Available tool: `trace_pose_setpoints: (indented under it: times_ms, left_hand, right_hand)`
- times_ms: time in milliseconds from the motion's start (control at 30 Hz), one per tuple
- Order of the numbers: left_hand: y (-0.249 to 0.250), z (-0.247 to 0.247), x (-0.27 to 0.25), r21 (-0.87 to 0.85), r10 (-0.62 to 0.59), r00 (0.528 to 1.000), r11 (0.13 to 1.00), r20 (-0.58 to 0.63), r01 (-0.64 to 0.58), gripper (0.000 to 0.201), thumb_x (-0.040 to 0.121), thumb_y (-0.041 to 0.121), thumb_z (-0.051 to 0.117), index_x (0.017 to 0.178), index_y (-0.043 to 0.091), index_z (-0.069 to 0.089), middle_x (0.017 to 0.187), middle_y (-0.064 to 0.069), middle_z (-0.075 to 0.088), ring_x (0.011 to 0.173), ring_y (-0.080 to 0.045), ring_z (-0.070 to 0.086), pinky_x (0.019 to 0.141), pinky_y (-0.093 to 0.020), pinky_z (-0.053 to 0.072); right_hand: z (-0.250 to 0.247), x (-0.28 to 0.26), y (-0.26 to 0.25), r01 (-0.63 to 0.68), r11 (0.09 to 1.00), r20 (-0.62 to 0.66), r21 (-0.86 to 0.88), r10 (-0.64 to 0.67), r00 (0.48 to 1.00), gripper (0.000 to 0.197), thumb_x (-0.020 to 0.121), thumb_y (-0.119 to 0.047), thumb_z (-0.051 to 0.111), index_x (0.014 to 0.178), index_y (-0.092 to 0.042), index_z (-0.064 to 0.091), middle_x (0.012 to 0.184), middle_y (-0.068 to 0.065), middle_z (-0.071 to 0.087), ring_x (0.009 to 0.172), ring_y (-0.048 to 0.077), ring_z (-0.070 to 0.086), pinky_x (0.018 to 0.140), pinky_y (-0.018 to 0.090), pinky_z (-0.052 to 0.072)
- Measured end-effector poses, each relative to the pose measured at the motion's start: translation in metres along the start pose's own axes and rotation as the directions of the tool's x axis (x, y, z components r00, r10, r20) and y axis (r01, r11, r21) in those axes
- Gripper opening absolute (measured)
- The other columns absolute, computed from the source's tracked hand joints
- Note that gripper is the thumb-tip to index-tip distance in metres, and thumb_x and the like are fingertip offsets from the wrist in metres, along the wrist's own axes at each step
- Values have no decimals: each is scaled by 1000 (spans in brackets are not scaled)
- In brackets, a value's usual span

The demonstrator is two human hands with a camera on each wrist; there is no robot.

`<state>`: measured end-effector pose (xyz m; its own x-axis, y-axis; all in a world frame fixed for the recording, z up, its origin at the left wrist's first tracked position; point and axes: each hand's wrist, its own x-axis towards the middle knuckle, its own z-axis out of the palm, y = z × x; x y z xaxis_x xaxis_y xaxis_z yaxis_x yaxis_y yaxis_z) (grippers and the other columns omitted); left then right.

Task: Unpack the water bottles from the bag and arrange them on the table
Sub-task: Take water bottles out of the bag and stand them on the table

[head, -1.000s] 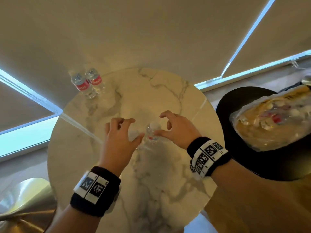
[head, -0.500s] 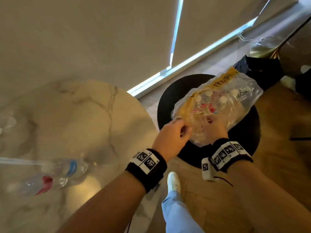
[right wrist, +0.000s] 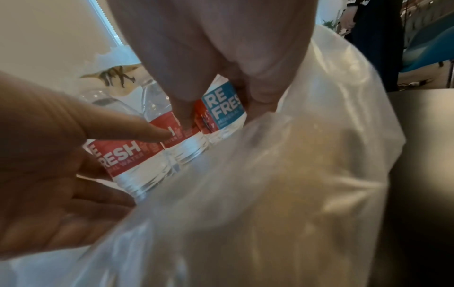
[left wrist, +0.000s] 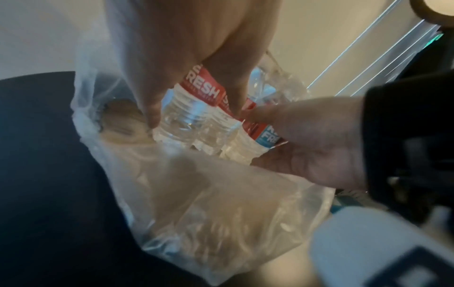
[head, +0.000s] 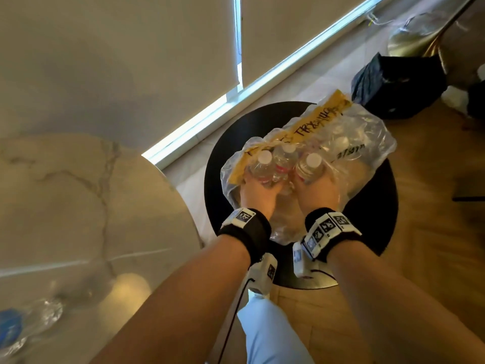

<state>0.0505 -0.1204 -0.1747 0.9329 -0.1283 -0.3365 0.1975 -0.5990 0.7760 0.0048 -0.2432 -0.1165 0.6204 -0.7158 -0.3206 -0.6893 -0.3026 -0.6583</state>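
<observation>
A clear plastic bag (head: 362, 143) with a yellow strip lies open on a round black stool (head: 372, 206). Both hands are inside its mouth. My left hand (head: 258, 191) grips a red-labelled water bottle (left wrist: 199, 91) by its body. My right hand (head: 319, 190) grips a bottle with a blue and red label (right wrist: 226, 108). A second red-labelled bottle (right wrist: 176, 136) stands pressed between those two; which hand holds it I cannot tell. All three show white caps (head: 288, 148). More bottles lie deeper in the bag.
The marble table (head: 65, 206) is to the left, with blurred bottles (head: 31, 321) near its front edge. A black bag (head: 399, 88) and a gold chair base (head: 420, 35) sit on the wooden floor beyond the stool. My leg (head: 267, 332) is below.
Both hands left the bottles on the marble table, swung right to the bag, went into its mouth and now grip bottles there.
</observation>
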Motion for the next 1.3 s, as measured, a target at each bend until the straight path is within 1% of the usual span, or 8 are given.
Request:
trace_pose_setpoints:
  times_ms: [200,333,433,533,867,1033,1167,1300]
  left_hand:
    - [20,-37,-39,14,27,998,1000,62,-28,70,79,47,76,135,16,46,114,-6,71,104,-24,68,88,-29,52]
    - [23,-79,-82,-49,171,981,985,87,-167,65,82,43,75,137,22,47,119,-1,70,105,-14,67,97,-30,53]
    - [19,-126,-123,-126,212,976,971,53,-204,63,84,42,75,138,29,44,120,6,68,100,-1,61,94,-23,54]
    - [-4,-182,-167,-199,216,976,957,-6,-213,60,85,40,74,137,37,42,128,15,63,111,3,59,100,-23,51]
    - [-173,-337,-314,-372,-209,939,923,-272,98,60,80,16,80,132,26,52,115,9,70,106,-3,67,87,-15,56]
    - [-218,-363,-330,-402,-257,913,908,-316,117,59,82,21,79,133,30,52,120,9,68,109,-3,66,88,-11,54]
    - [-238,-364,-332,-285,-264,921,941,-286,181,69,77,42,80,137,40,44,127,11,63,114,-5,62,96,-25,55]
    - [-238,-355,-353,76,-446,893,890,-68,450,63,81,50,73,134,23,53,121,2,66,106,-15,63,90,-24,50]
  right_hand:
    - [-12,-28,1,69,994,124,-85,-58,991,77,74,-48,74,139,-19,45,124,13,65,114,35,61,93,40,49]
    - [-33,-75,-19,299,951,95,-76,-292,952,74,73,-44,75,137,-18,47,123,10,64,115,30,60,99,43,48]
    - [-46,-122,-46,460,885,101,-68,-453,886,68,76,-40,77,135,-17,51,131,3,59,123,20,53,104,28,39]
    - [-36,-180,-70,500,865,223,-47,-478,849,54,79,-47,72,125,-26,55,114,-5,67,107,15,63,91,29,49]
    - [116,-379,-81,552,831,630,66,-464,623,63,66,-53,75,122,-28,58,111,-3,70,99,20,68,85,42,56]
    - [159,-418,-85,582,812,678,48,-454,578,67,66,-55,74,124,-25,57,115,0,68,101,23,66,84,39,55]
    - [162,-416,-90,596,803,704,3,-424,569,74,69,-53,77,132,-25,51,125,2,62,108,24,63,89,38,52]
    - [137,-398,-89,644,764,786,-41,-373,493,89,71,-57,77,145,-28,37,136,-5,53,117,20,58,96,38,49]
